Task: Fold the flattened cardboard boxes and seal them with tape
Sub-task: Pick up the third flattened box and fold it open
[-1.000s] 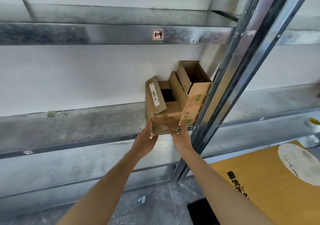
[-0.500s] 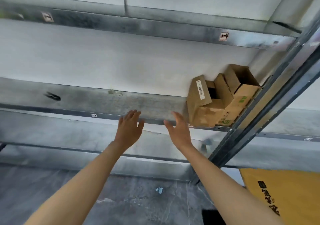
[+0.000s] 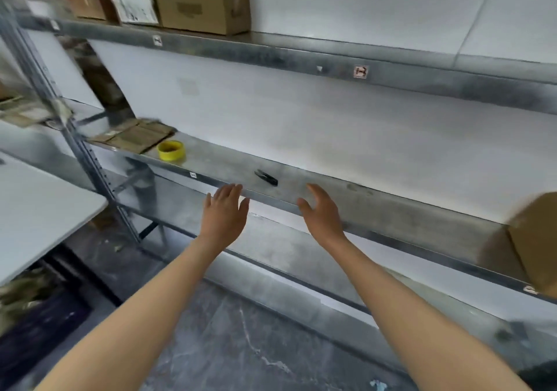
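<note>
— Grey metal shelving against a white wall is seen. On the middle shelf (image 3: 331, 193) the flattened cardboard boxes (image 3: 135, 137) are stacked at the left end, and a yellow tape roll (image 3: 171, 150) is placed just beside them.

— How much of the task is judged to be done?

— Only some part. One folded box (image 3: 536, 240) is seen at the right edge of the same shelf, and more made-up boxes (image 3: 205, 1) are stored on the top shelf. Whether they are sealed cannot be told. The flat stack is not yet taken, so folding and taping are left for it.

— And the hands?

— Both arms are stretched forward to the shelf edge. The left hand (image 3: 224, 212) and the right hand (image 3: 321, 212) are held with fingers straight and loosely spread, and nothing is held in them. They are found near a small dark tool (image 3: 266, 177), which is lying on the shelf, well apart from the tape roll. A reach to the left, where the flat boxes lie, is probably needed next.
</note>
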